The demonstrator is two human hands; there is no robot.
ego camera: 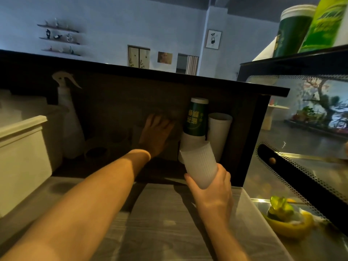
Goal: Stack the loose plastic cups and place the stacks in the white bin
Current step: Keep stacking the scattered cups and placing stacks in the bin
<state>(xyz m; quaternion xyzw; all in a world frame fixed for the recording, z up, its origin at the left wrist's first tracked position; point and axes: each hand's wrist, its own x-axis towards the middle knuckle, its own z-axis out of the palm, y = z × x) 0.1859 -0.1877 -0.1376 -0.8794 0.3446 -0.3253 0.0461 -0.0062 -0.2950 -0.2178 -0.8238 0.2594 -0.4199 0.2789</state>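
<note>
Standing at the far left, the white bin (22,147) is a smooth, boxy plastic tub with a thick rim, resting on the pale wood-grain counter (160,223). Just beside it a translucent spray bottle (70,127) rises in a cone to a white trigger head. Low, dim clear cups (98,153) sit in the shadow under the dark shelf (169,76) (their outlines are hard to make out). The left hand (156,132) reaches into that recess, fingers extended and slightly spread; whether it touches a cup I cannot tell. The right hand (212,187) curls thumb and fingers round the base of a frosted ribbed cup (199,166), tilted, its mouth toward the recess. Behind it stand a green printed cup (195,117) on a white stack and a plain white cup (219,132). Farther right is a perforated-edged glass display case (301,147), with a yellow dish (290,225) inside. Beyond, blue-grey walls carry small shelves (59,37) and framed pictures (213,39).
</note>
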